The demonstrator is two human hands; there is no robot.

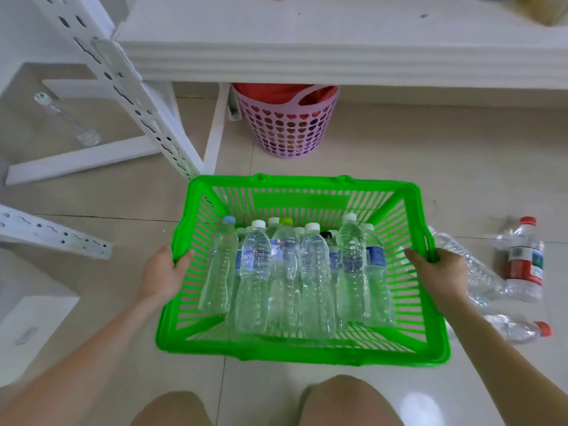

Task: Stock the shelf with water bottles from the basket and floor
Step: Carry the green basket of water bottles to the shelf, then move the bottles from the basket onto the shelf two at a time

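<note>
A green plastic basket (302, 353) with slatted walls sits at the middle of the view, and everything else is placed from it. The left hand (163, 273) is closed over the basket's left rim, thumb outside and fingers curled inside the wall. The right hand (438, 276) is clamped the same way on the right rim.

Inside the basket stand about a dozen clear water bottles (284, 278), packed close and leaning toward the far wall. Most have white caps; one cap is pale blue, one yellow-green, one black. Several carry blue labels, but the printing on them is too blurred to read.

To the right of the basket, on the tiled floor (353, 155), lie more bottles. One, red-capped (524, 261), has a red and white label with small green patches; its writing cannot be made out. Crumpled clear bottles lie between it and the basket, and another red-capped one lies nearer the person.

Beyond the basket, a pink bin (285, 124) with heart-shaped holes stands partly under a white shelf (338, 56). A slotted white upright (135, 96) slants down to the basket's far left corner. Further left, a single clear bottle (66, 121) lies on a low shelf.
</note>
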